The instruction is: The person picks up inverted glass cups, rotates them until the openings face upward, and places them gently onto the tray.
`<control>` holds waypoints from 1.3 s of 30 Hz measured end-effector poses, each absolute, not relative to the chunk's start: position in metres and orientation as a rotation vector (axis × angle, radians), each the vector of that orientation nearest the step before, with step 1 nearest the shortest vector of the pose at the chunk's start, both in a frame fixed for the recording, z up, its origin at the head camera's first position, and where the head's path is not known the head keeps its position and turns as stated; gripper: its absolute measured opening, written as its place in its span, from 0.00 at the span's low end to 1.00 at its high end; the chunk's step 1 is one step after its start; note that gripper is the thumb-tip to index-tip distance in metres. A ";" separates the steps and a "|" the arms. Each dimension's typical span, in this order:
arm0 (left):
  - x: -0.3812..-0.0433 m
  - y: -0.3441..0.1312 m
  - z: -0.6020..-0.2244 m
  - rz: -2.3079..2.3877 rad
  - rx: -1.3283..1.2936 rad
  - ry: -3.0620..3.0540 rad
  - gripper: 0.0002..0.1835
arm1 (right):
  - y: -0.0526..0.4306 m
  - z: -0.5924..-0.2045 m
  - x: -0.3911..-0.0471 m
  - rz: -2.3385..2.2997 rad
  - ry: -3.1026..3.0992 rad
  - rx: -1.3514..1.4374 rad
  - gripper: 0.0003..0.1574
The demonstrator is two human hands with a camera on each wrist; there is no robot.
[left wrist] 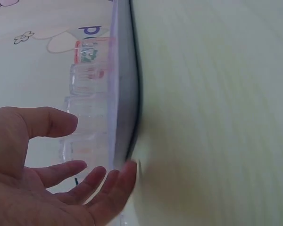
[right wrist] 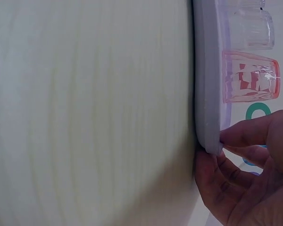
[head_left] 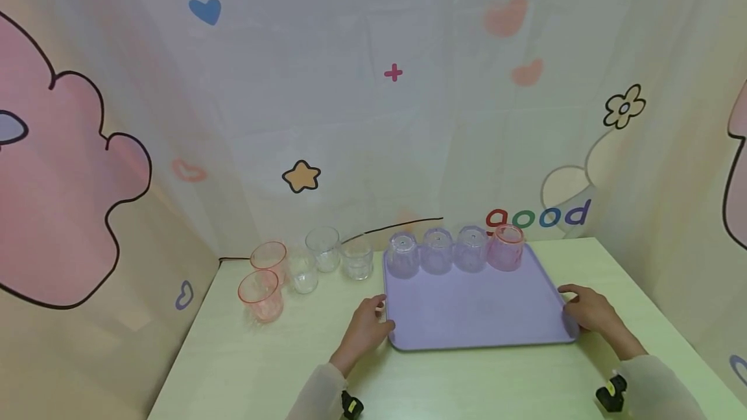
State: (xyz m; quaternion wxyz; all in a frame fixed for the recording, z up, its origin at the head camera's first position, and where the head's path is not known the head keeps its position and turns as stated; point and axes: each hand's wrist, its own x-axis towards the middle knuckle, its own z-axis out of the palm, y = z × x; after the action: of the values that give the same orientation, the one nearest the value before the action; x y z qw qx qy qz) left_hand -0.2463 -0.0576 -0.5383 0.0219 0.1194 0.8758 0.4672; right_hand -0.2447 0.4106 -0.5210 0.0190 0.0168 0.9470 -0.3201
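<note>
A purple tray (head_left: 478, 316) lies on the table. Along its far edge stand three clear glasses (head_left: 438, 251) and a pink glass (head_left: 506, 248), turned upside down. At the tray's left side is my left hand (head_left: 364, 328); in the left wrist view its fingers (left wrist: 115, 190) are spread and relaxed beside the rim, and the thumb stands apart from it. Whether those fingertips touch the tray is unclear. My right hand (head_left: 591, 311) pinches the near right part of the tray, thumb (right wrist: 245, 131) on the rim and fingers curled against its outer side.
Left of the tray, two pink-rimmed glasses (head_left: 262, 300) and three clear glasses (head_left: 357, 261) stand upright on the pale table (head_left: 280, 368). A printed curtain (head_left: 373, 115) hangs behind the table and at both sides.
</note>
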 end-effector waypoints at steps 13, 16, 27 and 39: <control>-0.232 -0.069 -0.507 1.467 0.528 2.822 0.28 | 0.412 -0.524 -0.245 -1.000 2.944 0.054 0.30; -0.229 -0.074 -0.500 1.452 0.578 2.883 0.27 | 0.412 -0.524 -0.245 -1.006 2.943 0.055 0.30; -0.221 -0.096 -0.476 1.264 0.610 3.170 0.26 | 0.411 -0.523 -0.244 -1.007 2.937 0.050 0.30; -0.225 -0.142 -0.465 1.026 0.595 3.378 0.29 | 0.411 -0.522 -0.244 -0.994 2.952 0.038 0.29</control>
State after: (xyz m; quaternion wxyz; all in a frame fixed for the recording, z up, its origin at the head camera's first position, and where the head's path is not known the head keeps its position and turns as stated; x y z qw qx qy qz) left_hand -0.2252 -0.1422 -0.4648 -0.2178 0.1622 0.9209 0.2797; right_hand -0.2437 0.4113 -0.5224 0.0133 0.0121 0.9475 -0.3192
